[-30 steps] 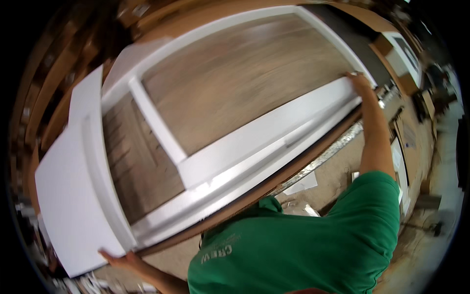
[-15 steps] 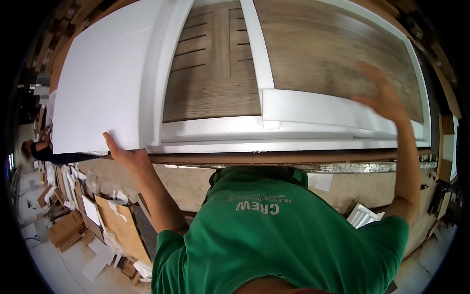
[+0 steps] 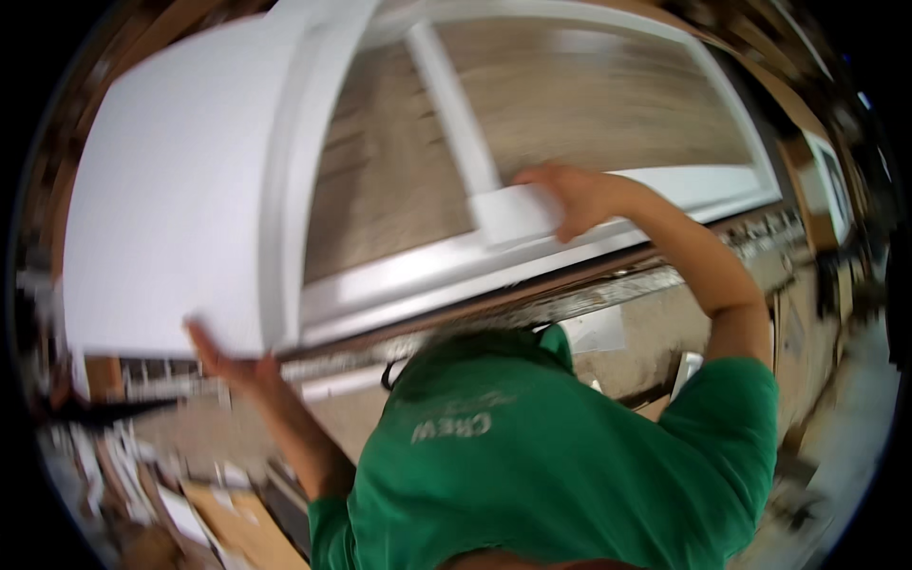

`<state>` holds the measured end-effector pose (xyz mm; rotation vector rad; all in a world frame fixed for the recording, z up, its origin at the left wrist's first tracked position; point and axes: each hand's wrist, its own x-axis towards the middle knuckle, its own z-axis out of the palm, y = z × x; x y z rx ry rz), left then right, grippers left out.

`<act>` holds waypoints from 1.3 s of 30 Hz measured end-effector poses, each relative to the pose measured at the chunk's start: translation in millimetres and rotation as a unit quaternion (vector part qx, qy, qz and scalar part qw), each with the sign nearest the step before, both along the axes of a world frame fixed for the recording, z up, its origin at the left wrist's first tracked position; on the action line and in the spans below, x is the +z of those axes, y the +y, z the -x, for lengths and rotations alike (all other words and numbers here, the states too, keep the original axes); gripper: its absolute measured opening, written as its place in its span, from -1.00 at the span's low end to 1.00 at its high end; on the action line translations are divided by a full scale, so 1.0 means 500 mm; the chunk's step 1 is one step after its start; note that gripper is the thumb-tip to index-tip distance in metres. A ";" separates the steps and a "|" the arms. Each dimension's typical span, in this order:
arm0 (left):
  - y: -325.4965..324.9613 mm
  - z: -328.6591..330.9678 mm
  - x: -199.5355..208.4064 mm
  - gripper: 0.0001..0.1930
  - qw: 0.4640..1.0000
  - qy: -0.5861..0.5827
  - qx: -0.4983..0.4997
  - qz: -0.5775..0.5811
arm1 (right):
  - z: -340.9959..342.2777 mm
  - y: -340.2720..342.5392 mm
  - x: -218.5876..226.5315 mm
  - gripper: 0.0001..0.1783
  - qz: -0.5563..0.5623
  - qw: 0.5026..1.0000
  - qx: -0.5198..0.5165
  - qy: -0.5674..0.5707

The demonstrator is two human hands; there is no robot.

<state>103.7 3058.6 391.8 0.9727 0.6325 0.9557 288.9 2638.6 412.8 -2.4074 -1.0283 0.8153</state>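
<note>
A large white foam sheet point(image 3: 171, 199) covers the left end of the wood-grain panels. My left hand point(image 3: 237, 369) holds its near edge, thumb on top and the other fingers hidden beneath. My right hand point(image 3: 584, 198) grips a flat white foam strip point(image 3: 513, 214) across its width, near the front edge. Motion blurs this hand somewhat. Beyond it lies a wood-grain panel point(image 3: 608, 104), divided from a slotted wood-grain panel point(image 3: 380, 180) by a narrow foam bar point(image 3: 451, 104). White foam edging point(image 3: 408, 285) runs along the front.
The whole pack rests on a bench with a worn front edge point(image 3: 589, 302), close to my body. Cardboard and boards point(image 3: 237, 522) lie on the floor at lower left. A white piece in cardboard point(image 3: 828, 185) stands at the right. A dark, blurred arm shows at far left.
My right hand has come down and left from above the panel onto the foam strip. My left hand stays on the sheet's edge. The view has tilted and shifted.
</note>
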 end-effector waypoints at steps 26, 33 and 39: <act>-0.023 0.064 0.016 -0.46 0.986 -0.065 -0.107 0.108 | 0.043 -0.053 0.032 -0.17 0.112 0.985 -0.040 -0.125; -0.032 0.063 0.018 -0.47 0.984 -0.054 -0.122 0.119 | 0.045 -0.068 0.028 -0.14 0.107 0.985 -0.030 -0.131; -0.044 0.060 0.014 -0.48 0.984 -0.066 -0.133 0.094 | 0.056 -0.061 0.028 -0.20 0.179 0.969 -0.010 -0.169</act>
